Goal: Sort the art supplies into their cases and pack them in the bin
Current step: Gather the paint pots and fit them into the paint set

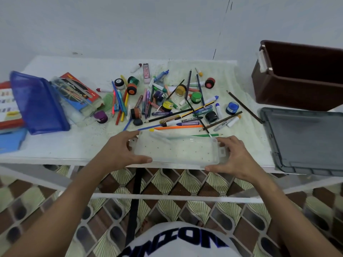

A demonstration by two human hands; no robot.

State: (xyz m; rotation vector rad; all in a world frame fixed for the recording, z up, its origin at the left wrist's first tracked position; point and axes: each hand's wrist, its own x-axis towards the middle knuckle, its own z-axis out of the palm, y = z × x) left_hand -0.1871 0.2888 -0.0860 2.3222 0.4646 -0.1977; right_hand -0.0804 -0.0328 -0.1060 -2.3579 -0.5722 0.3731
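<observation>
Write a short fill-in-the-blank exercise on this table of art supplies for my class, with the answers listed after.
1. Both hands, left hand and right hand, hold a clear plastic ____ at the table's near edge.
2. The bin at the far right is ____ in colour.
3. The grey lid lies in front of the ____.
4. The mesh pouch on the left is ____.

Answers: case; brown; bin; blue

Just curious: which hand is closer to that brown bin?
Right. The right hand grips the clear case at its end below the brown bin; the left hand grips the far end.
</observation>
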